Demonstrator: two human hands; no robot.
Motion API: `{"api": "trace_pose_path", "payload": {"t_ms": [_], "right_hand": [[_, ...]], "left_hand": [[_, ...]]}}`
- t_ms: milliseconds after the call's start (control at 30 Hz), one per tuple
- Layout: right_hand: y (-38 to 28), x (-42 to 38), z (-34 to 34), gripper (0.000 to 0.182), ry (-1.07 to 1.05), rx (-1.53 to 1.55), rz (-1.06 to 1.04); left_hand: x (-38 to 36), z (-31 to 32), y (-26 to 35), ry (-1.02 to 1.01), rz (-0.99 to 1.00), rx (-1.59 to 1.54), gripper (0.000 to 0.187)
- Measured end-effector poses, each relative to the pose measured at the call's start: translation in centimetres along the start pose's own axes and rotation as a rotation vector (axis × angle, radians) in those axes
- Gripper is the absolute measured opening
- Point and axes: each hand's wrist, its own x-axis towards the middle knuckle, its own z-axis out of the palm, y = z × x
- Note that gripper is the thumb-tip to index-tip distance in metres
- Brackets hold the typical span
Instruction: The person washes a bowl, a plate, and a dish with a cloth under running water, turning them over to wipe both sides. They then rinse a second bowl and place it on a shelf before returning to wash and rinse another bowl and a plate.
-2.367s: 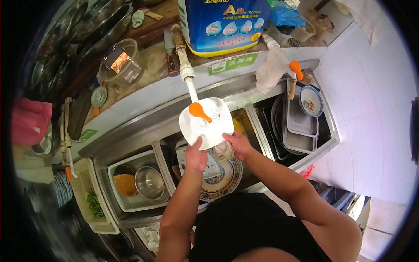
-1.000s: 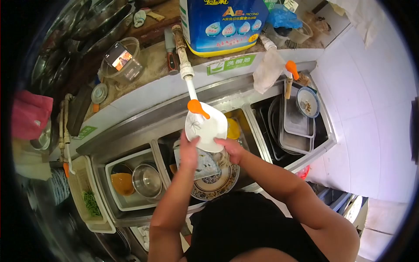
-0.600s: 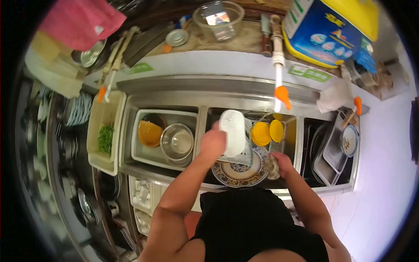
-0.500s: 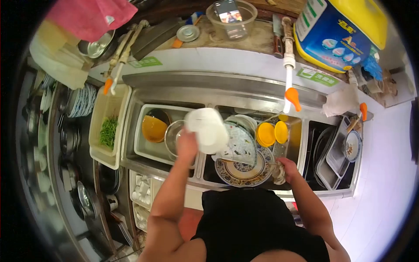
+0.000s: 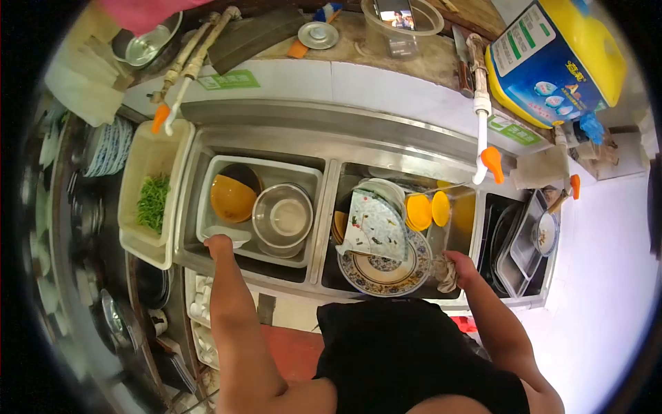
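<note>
My left hand (image 5: 219, 244) is closed on the edge of a white dish (image 5: 238, 237), low in the left corner of a pale tub (image 5: 205, 200) in the left sink. Beside it in the tub lie an orange-brown bowl (image 5: 232, 199) and a steel bowl (image 5: 283, 215). My right hand (image 5: 460, 269) grips a crumpled, wet-looking cloth (image 5: 445, 271) at the right end of the middle sink. Left of the cloth are a large patterned plate (image 5: 386, 274), a fan-shaped plate with food scraps (image 5: 376, 224) and yellow bowls (image 5: 418, 210).
A tub of chopped greens (image 5: 153, 200) stands at the left. Trays (image 5: 517, 241) and a bowl (image 5: 545, 233) fill the right basin. Taps (image 5: 481, 131) reach over the sinks. A detergent jug (image 5: 552, 69), a knife (image 5: 463, 65) and a phone (image 5: 394, 15) lie along the back ledge.
My left hand has moved left and toward me, carrying the white dish from above the middle divider down into the pale tub. My right hand still holds the cloth. The view has shifted slightly.
</note>
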Motion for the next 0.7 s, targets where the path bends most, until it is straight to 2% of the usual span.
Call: {"api": "trace_pose_path", "payload": {"t_ms": [33, 100, 233, 367, 433, 467, 533, 633, 667, 700], "right_hand": [[-0.2, -0.7, 0.1, 0.025, 0.02, -0.001, -0.004], [-1.0, -2.8, 1.7, 0.023, 0.096, -0.048, -0.027], [-0.7, -4.3, 1.6, 0.024, 0.165, -0.083, -0.036], [0.1, -3.4, 0.7, 0.024, 0.141, -0.114, 0.016], [0.3, -2.8, 0.4, 0.024, 0.114, -0.098, 0.036], [0.1, -3.1, 1.8, 0.024, 0.092, -0.099, 0.021], [0.5, -2.4, 0.9, 0.024, 0.057, -0.053, 0.02], [1.3, -1.2, 0.7, 0.025, 0.076, -0.023, 0.0], [2.3, 0.6, -1.0, 0.026, 0.056, -0.163, -0.054], [2.4, 0.1, -0.6, 0.026, 0.05, -0.15, -0.052]], "left_hand": [[-1.7, -0.7, 1.6, -0.007, 0.019, 0.001, 0.044], [-9.0, -4.1, 5.4, 0.253, -0.643, -1.366, 0.041], [9.9, 10.5, 2.3, 0.139, -0.176, -0.602, 0.04], [4.7, 7.3, 3.4, 0.056, -0.066, -0.457, 0.044], [2.8, 7.1, 4.9, 0.397, -0.285, -0.689, 0.043], [-0.2, 5.5, 6.2, 0.403, -0.277, -0.682, 0.043], [-9.2, 0.0, 8.8, 0.484, -0.205, -0.885, 0.044], [-6.3, 3.7, 11.7, 0.534, -0.067, -0.848, 0.035], [-5.5, 4.5, 12.5, 0.252, -0.056, -1.295, 0.036], [-5.1, 5.0, 13.1, -0.067, -0.045, -1.72, 0.036]]}}
